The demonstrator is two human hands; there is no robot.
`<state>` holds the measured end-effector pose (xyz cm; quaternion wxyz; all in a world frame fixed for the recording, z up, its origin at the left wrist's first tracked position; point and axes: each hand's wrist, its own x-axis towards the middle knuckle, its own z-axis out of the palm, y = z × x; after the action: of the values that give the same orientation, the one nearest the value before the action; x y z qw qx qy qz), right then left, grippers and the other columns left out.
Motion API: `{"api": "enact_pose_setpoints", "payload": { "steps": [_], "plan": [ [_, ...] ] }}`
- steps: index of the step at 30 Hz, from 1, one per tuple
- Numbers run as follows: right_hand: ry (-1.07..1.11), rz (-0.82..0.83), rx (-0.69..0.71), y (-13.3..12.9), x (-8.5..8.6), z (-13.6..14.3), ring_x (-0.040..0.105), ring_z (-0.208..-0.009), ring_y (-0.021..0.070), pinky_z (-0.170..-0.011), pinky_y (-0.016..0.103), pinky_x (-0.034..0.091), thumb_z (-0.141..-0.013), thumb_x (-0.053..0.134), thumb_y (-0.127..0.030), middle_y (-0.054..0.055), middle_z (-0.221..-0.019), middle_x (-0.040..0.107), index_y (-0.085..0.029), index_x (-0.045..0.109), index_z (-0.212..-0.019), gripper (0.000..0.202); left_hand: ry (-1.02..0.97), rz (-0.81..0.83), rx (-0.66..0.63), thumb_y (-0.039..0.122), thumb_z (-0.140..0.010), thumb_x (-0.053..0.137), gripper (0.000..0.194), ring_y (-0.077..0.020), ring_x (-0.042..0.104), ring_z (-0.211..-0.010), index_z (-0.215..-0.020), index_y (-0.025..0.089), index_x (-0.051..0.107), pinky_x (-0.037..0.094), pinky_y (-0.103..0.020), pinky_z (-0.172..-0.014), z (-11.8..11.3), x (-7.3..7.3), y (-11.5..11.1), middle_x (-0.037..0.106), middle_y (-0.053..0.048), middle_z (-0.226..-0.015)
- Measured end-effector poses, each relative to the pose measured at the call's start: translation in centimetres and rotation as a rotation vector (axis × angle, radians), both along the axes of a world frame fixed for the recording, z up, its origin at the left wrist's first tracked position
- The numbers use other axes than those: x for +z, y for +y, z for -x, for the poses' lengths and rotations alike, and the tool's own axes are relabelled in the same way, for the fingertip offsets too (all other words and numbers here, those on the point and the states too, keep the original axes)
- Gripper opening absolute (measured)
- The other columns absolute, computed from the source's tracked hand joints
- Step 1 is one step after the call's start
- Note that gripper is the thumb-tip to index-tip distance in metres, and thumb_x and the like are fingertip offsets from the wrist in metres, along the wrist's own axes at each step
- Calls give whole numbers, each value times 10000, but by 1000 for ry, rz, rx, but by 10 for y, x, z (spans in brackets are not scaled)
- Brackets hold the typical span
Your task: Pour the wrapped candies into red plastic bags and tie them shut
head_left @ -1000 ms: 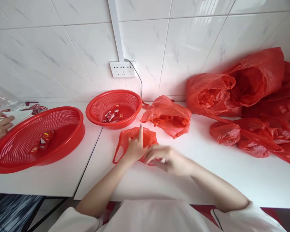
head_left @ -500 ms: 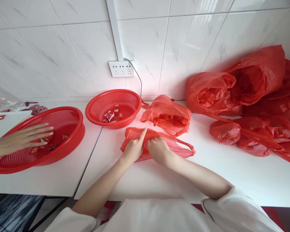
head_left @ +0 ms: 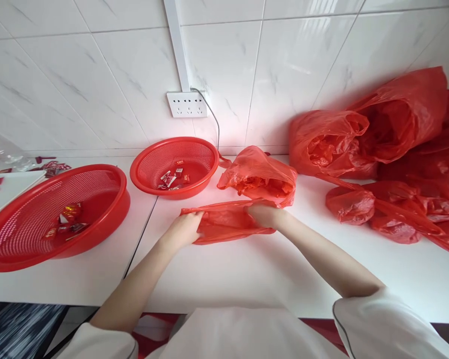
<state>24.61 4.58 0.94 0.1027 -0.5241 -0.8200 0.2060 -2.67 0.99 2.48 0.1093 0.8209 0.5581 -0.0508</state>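
Low over the white table, a thin red plastic bag (head_left: 226, 225) is stretched sideways between my two hands. My left hand (head_left: 189, 225) is closed on the bag's left edge, with its fingertips tucked into the plastic. At the other end my right hand (head_left: 264, 214) reaches into the bag's mouth; its fingers are covered by the film, so their pose is hidden. Just behind it lies another red bag (head_left: 262, 172), its opening facing me and crumpled red plastic inside.
A red perforated basket (head_left: 175, 167) with a few small wrapped packets stands behind. At left sits a larger red basket (head_left: 108, 219) with similar packets. Several red bags (head_left: 400, 119) are heaped at right. Another person's fingers show by a white board (head_left: 15, 187).
My hands have moved apart, spreading the bag they were gathered on. The other person's hand has drawn back left out of the large basket, where one packet at the right is gone.
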Motion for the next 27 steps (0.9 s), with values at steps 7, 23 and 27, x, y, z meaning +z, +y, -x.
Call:
{"api": "enact_pose_setpoints", "payload": {
  "steps": [7, 23, 27],
  "plan": [
    [-231, -369, 462, -39, 44, 19, 608, -804, 200, -687, 319, 456, -908, 396, -72, 83, -859, 664, -167, 645, -960, 271, -103, -119, -405, 18, -599, 667, 838, -299, 418, -1296, -1360, 280, 433, 318, -439, -1063, -16, 15, -14, 482, -83, -1394],
    [-82, 222, 194, -3, 3, -27, 54, -1445, 364, -1128, 600, 90, -710, 631, -645, 114, -1577, 135, -284, 322, -1465, 892, -1455, 464, 454, 479, -752, 669, 557, -288, 618, -1103, -1178, 129, 586, 477, -405, -982, 36, -32, 41, 667, -183, -1128],
    [153, -55, 171, -12, 37, -9, 273, -1393, 317, -1115, 534, 248, -844, 537, -568, 89, -1518, 308, -271, 502, -1334, 574, -1902, 579, 796, 419, -804, 611, 407, -265, 646, -1060, -1038, 86, 603, 575, -271, -791, 30, -16, 55, 676, -192, -1077]
  ]
}}
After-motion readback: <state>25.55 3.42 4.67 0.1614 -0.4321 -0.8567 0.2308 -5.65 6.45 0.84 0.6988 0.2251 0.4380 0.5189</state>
